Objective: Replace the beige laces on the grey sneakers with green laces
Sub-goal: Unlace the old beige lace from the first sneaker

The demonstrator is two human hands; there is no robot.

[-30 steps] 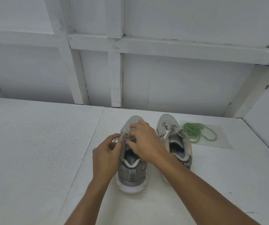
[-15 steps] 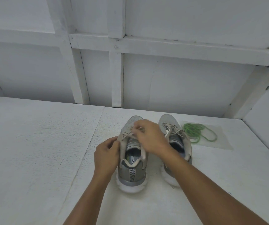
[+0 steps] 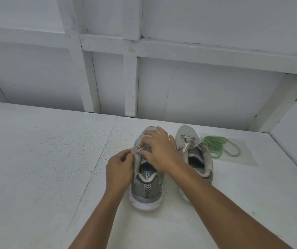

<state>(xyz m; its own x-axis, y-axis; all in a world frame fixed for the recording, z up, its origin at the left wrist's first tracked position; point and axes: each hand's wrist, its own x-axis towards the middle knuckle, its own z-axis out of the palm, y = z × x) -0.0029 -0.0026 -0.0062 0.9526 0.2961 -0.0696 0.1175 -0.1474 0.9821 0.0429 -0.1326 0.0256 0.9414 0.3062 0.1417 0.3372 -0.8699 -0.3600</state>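
Surface: white textured tabletop (image 3: 36, 177), seam running from 12 toward 7 o'clock, just L of the shoes.
Backdrop: white panelled wall (image 3: 198, 90) w/ painted battens, at 12 o'clock.
Left sneaker (image 3: 146, 191): grey, white sole, heel toward the viewer at 6 o'clock, toe pointing to 12. Upright, centre of the table. Striped heel tab showing; insole print partly readable.
Right sneaker (image 3: 194, 155): same type, just beside the first at its 3 o'clock, toe also to 12. Heel partly hidden behind the R forearm.
Beige lace, L shoe (image 3: 141, 149): still threaded at the upper eyelets, strands crossing betw. the two hands.
Beige lace, R shoe (image 3: 191, 143): still threaded, tied loosely w/ loops lying over the tongue.
Green laces (image 3: 219, 145): loose tangle w/ one long loop, at 3 o'clock of the R shoe, near but not touching it. Lying on a thin clear sheet (image 3: 242, 159) flat on the table.
Left hand (image 3: 120, 169): at 9 o'clock of the L shoe's collar, fingers curled, thumb and forefinger pinching the lace end at the eyelet edge.
Right hand (image 3: 162, 151): over the L shoe's tongue, palm down, fingers bent; fingertips on the lace strands. Firm grip or just touching: can't tell, fingertips hide it.
Forearms: bare, both entering from 6 o'clock.
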